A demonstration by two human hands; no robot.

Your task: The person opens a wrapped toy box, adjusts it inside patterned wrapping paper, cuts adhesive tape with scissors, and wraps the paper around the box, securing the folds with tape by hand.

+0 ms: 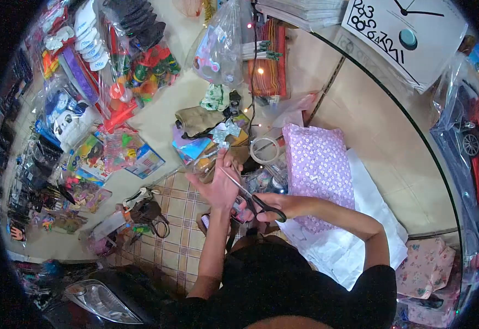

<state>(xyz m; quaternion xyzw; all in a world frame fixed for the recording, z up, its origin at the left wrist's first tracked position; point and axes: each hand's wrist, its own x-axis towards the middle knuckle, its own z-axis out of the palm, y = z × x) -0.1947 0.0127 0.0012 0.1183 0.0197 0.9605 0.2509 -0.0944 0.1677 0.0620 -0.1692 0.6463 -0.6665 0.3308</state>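
Note:
My right hand [275, 205] is closed around the black handles of a pair of scissors [258, 206]. The slim metal blades point up and left, ending in front of my left palm. Palm showing, my left hand [220, 183] has its thumb stretched out sideways and some fingers partly bent; I see nothing held in it. Just beyond its fingertips is a light blue patterned piece [225, 131]. A roll of clear tape [264, 149] lies near both hands. To the right rests a parcel in purple flowered paper [319, 164], partly over white sheets [379, 219].
A dark curved glass edge [409, 90] runs along the right, with a clock-face board [407, 38] at the top. Bagged toys [217, 55] and other packaged goods crowd the left and top. A string of lights [255, 71] hangs down. A vehicle headlight [99, 299] shows lower left.

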